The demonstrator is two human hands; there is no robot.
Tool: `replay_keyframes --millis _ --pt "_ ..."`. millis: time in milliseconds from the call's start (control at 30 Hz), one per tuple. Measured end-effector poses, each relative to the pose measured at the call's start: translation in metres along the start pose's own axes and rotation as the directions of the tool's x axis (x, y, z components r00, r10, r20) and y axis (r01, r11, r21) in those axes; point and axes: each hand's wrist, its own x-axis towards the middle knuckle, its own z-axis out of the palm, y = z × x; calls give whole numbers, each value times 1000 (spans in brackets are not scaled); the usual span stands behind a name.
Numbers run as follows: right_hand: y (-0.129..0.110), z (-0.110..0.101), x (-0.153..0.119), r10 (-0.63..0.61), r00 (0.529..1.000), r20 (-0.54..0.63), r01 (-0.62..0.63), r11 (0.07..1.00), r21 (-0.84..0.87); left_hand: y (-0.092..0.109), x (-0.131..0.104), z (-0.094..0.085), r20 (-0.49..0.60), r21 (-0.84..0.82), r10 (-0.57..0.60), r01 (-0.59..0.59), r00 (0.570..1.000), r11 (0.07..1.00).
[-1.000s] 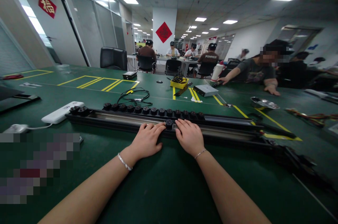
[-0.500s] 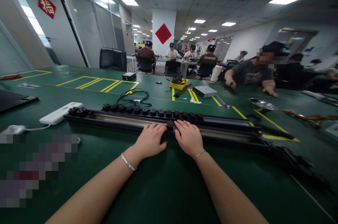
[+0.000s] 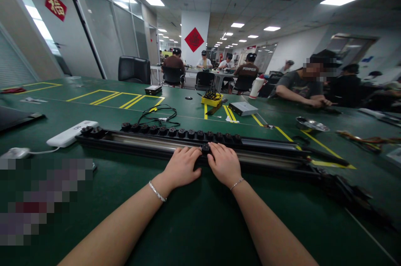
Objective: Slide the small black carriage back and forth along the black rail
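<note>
A black socket (image 3: 205, 148) sits on the long black rail (image 3: 144, 141) across the table (image 3: 200, 224). From the socket, the left hand (image 3: 182, 166) lies at 8 o'clock, the right hand (image 3: 225, 163) at 4, both touching the rail; whether either grip is clamped, I cannot tell.

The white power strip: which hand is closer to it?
Left. The left hand lies right of the white power strip, across a gap; the right hand lies farther right, beyond the left hand.
</note>
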Motion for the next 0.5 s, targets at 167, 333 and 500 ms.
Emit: replay_keyframes --millis 167,333,500 --pt "0 -2 0 -4 1000 11 4 1000 -1 -1 0 1 -12 -8 4 -4 1000 1000" --pt "0 -3 1 7 1000 15 -7 1000 -15 0 0 -1 2 -13 8 -8 1000 1000" --pt "0 -4 3 61 998 31 -62 997 39 -1 -1 0 12 -20 22 -22 1000 1000"
